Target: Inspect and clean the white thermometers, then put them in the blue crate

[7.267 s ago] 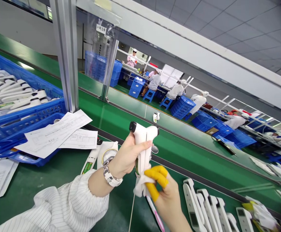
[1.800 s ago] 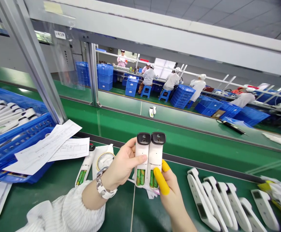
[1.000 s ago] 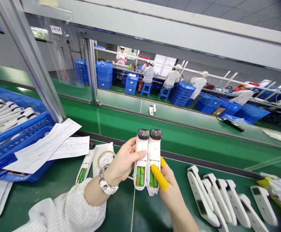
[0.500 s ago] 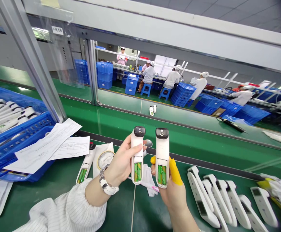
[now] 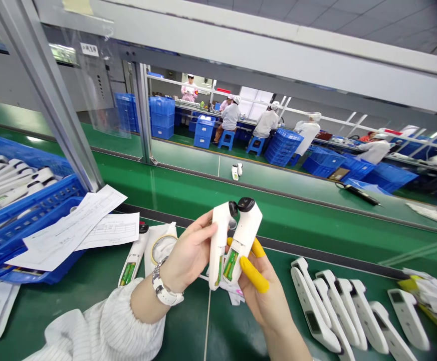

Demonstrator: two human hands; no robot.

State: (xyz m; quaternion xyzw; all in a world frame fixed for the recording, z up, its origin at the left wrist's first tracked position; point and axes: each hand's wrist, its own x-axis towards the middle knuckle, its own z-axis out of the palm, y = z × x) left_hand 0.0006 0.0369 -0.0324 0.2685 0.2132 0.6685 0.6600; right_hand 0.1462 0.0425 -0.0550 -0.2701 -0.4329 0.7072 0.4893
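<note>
My left hand (image 5: 189, 253), with a white-strapped watch (image 5: 165, 287) at the wrist, grips a white infrared thermometer (image 5: 219, 233) with a black head. My right hand (image 5: 267, 296), wearing yellow finger cots (image 5: 255, 276), is closed around a second infrared thermometer (image 5: 249, 226). Both are held upright over the bench, turned toward each other, their black heads very close or touching. Green batteries (image 5: 231, 264) show in the uncovered compartment of the right one; the left one's batteries are seen only edge-on. Another thermometer (image 5: 138, 248) with exposed batteries lies left of my hands.
Several white thermometers (image 5: 348, 311) lie in a row at right. Blue crates (image 5: 64, 200) at left hold more, with printed sheets (image 5: 107, 230) across them. A tape roll (image 5: 165, 245) lies behind my left wrist. Beyond the green belt (image 5: 188, 188), people work among blue crates.
Both thermometers have turned from facing me side by side to angled inward, and their heads have come together. My right hand has moved slightly left, its yellow-covered fingers shifted on the casing.
</note>
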